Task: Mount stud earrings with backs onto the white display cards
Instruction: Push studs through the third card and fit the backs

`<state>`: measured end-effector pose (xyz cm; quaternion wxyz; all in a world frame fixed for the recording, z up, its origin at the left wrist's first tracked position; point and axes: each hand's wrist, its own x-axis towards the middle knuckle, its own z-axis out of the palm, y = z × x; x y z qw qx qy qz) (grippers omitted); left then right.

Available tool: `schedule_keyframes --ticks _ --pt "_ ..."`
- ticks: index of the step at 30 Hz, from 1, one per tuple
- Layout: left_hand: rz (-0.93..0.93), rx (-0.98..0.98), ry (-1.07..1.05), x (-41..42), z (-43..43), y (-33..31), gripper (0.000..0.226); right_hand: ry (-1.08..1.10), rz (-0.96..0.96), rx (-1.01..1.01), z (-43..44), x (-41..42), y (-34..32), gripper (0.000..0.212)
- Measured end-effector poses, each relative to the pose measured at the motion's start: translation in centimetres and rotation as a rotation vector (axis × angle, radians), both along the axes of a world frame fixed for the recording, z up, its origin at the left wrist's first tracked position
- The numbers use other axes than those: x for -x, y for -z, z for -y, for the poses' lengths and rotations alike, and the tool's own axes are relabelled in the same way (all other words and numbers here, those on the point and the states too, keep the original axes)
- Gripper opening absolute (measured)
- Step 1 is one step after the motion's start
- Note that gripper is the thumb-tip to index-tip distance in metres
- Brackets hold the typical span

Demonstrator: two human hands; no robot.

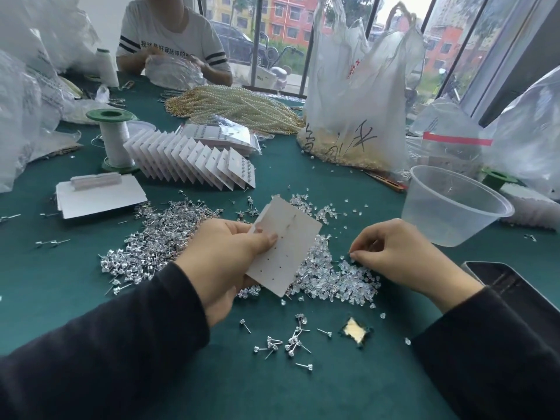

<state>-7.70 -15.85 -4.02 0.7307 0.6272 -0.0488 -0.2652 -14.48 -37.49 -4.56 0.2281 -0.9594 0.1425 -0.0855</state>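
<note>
My left hand holds a white display card tilted above the green table, thumb pressed on its face; rows of small holes show on it. My right hand hovers low over a pile of clear earring backs, with its fingertips pinched together at the pile; whether a back sits between them is too small to tell. A heap of silver stud earrings lies left of the card, and a few loose studs lie near the front edge.
A fanned row of filled white cards stands behind, with a thread spool to its left. A clear plastic cup leans at right. Plastic bags, pearl strands and another person sit further back. A dark tray lies near my right arm.
</note>
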Motion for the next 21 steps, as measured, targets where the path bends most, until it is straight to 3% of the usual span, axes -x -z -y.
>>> schedule_keyframes --ticks 4,7,11,21 --pt "0.033 -0.01 0.0 0.2 0.2 0.3 0.013 -0.013 0.05 0.034 -0.7 -0.1 -0.1 0.01" --pt "0.095 -0.041 -0.021 0.3 0.3 0.5 0.019 -0.037 0.374 -0.016 -2.7 0.1 -0.7 0.012" --pt "0.169 -0.067 -0.036 0.3 0.5 0.8 0.018 -0.252 0.701 -0.012 -6.9 0.6 -1.2 0.007" --pt "0.335 -0.141 -0.072 0.5 0.5 1.0 0.023 -0.326 0.698 0.014 -9.0 0.0 0.4 0.005"
